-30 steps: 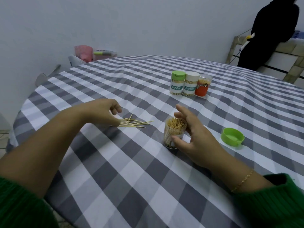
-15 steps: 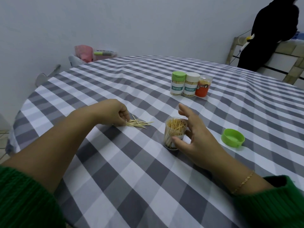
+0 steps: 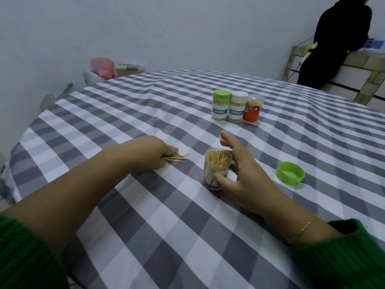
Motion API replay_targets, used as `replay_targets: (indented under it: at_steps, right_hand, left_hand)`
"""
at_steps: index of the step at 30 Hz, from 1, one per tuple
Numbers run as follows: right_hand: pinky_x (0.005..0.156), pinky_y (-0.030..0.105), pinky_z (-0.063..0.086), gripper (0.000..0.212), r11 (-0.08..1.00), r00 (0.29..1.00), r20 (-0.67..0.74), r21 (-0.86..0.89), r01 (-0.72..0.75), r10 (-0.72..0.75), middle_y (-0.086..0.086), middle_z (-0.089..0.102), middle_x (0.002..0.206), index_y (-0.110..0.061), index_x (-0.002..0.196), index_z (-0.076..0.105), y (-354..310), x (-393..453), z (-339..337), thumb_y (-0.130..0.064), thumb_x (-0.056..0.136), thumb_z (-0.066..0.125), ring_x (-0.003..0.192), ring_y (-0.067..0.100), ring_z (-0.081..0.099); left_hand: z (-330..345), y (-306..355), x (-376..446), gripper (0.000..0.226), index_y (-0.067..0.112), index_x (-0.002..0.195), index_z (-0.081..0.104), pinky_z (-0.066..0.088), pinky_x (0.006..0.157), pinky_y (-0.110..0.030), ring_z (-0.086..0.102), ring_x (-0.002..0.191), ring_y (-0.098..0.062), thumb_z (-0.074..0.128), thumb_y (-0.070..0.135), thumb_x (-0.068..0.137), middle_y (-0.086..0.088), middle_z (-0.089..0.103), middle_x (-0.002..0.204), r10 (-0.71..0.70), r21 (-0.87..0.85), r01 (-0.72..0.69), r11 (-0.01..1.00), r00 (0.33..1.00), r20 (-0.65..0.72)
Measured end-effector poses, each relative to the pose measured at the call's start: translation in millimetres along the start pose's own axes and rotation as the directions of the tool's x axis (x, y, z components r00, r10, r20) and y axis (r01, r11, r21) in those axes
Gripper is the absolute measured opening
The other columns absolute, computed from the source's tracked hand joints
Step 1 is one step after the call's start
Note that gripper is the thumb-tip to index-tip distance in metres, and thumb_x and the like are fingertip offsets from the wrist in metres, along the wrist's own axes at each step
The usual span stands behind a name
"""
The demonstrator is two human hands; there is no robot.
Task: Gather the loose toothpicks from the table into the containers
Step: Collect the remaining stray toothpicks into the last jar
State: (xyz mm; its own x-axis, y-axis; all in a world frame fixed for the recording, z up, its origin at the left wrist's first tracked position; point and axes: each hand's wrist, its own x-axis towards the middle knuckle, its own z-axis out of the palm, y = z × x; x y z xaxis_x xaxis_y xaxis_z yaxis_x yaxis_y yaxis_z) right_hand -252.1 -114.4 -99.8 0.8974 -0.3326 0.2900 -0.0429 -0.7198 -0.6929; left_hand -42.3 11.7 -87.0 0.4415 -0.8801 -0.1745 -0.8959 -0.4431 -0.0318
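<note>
**Toothpicks gathered at the table's middle**

On the checked tablecloth (image 3: 187, 236), a small bunch of loose toothpicks (image 3: 177, 157) lay with their tips fanned toward the right, their near ends under the fingers of the left hand (image 3: 155, 152). That hand was curled down over the bunch and pinched it against the cloth. Just to the right stood an open clear container (image 3: 217, 168), upright and already packed with toothpicks. The right hand (image 3: 239, 174) was around the container: its thumb pressed the lower wall in front, its fingers curved round the far side, and the forefinger was lifted loose above the rim.

Further right, well apart from the container, a green lid (image 3: 290, 173) lay on the cloth with its hollow side up. Beyond, toward the far side of the table, three more containers stood touching in a row: one with a green cap (image 3: 221, 105), one with a white cap (image 3: 238, 106), and an orange one (image 3: 252, 108). Both forearms came out of green knitted sleeves (image 3: 27, 257), and a thin gold bracelet (image 3: 302, 228) circled the right wrist. A person in black (image 3: 337, 42) stood at the back right.
</note>
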Motion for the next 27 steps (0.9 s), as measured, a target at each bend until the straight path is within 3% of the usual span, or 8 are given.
replay_targets:
  at_steps: [4,6,10,15,19,23,25,27]
  right_hand:
    - [0.11,0.027,0.032,0.083,1.0,1.0,0.005,-0.008,-0.015,0.015,-0.011,0.028,0.146,-0.053,0.131,0.006,0,0,0,-0.016,0.086,0.065,0.131,0.004,0.032]
    - [0.111,0.028,0.032,0.083,1.0,1.0,0.002,-0.01,-0.022,0.022,-0.009,0.028,0.148,-0.051,0.134,0.007,-1,0,0,-0.016,0.086,0.065,0.132,0.006,0.033]
    - [0.112,0.032,0.032,0.084,0.999,0.999,0.008,-0.013,-0.035,0.035,-0.008,0.027,0.149,-0.047,0.138,0.007,-3,0,0,-0.015,0.086,0.065,0.134,0.009,0.032]
    - [0.111,0.029,0.032,0.082,1.0,1.0,0.004,-0.013,-0.029,0.029,-0.009,0.028,0.148,-0.052,0.13,0.006,-3,-1,0,-0.016,0.086,0.064,0.131,0.005,0.033]
    - [0.111,0.033,0.034,0.081,1.0,1.0,0.002,-0.007,-0.03,0.03,-0.008,0.03,0.146,-0.05,0.133,0.007,-4,-1,0,-0.016,0.086,0.064,0.131,0.009,0.035]
    - [0.112,0.034,0.034,0.083,0.999,0.999,0.012,-0.007,-0.048,0.048,-0.008,0.029,0.147,-0.043,0.143,0.009,-3,-1,0,-0.017,0.087,0.064,0.133,0.01,0.034]
    - [0.111,0.031,0.033,0.083,0.998,0.998,0.02,-0.016,-0.054,0.054,-0.009,0.027,0.148,-0.041,0.145,0.009,-3,-1,-1,-0.018,0.087,0.064,0.133,0.009,0.033]
    - [0.11,0.027,0.032,0.083,0.998,0.998,0.024,-0.016,-0.057,0.057,-0.01,0.027,0.149,-0.04,0.146,0.008,-2,-1,-1,-0.018,0.088,0.063,0.133,0.008,0.032]
  left_hand:
    - [8,5,3,0.036,0.026,0.135,0.047,0.049,0.085,-0.027,0.059,0.096,-0.018,0.038,0.024,0.1,-0.003,0.06,0.102,0.009,0.243,0.013,0.97,0.996,-0.089]
    - [15,9,3,0.035,0.023,0.134,0.046,0.049,0.08,-0.026,0.06,0.095,-0.018,0.04,0.024,0.1,-0.004,0.06,0.104,0.014,0.305,0.033,0.952,0.989,-0.149]
    - [25,17,-3,0.029,0.016,0.127,0.049,0.042,0.069,-0.024,0.058,0.092,-0.018,0.04,0.02,0.099,-0.004,0.062,0.105,0.022,0.33,0.076,0.941,0.959,-0.283]
    - [26,20,-1,0.032,0.011,0.129,0.048,0.05,0.082,-0.03,0.057,0.098,-0.021,0.04,0.017,0.099,-0.007,0.058,0.112,-0.01,0.282,0.107,0.953,0.946,-0.325]
    - [28,26,4,0.026,0.007,0.121,0.048,0.044,0.073,-0.028,0.052,0.092,-0.023,0.038,0.011,0.098,-0.009,0.052,0.108,-0.08,0.195,0.15,0.969,0.942,-0.325]
    - [28,21,8,0.027,0.009,0.121,0.051,0.046,0.077,-0.028,0.051,0.089,-0.02,0.043,0.008,0.095,-0.009,0.049,0.11,-0.151,0.057,0.178,0.982,0.936,-0.319]
    - [22,15,10,0.028,0.011,0.121,0.054,0.048,0.078,-0.031,0.054,0.09,-0.022,0.045,0.008,0.095,-0.008,0.048,0.109,-0.251,-0.148,0.212,0.966,0.905,-0.343]
    - [11,12,9,0.026,0.009,0.119,0.057,0.05,0.079,-0.034,0.058,0.09,-0.023,0.045,0.01,0.097,-0.008,0.054,0.109,-0.377,-0.413,0.221,0.884,0.859,-0.348]
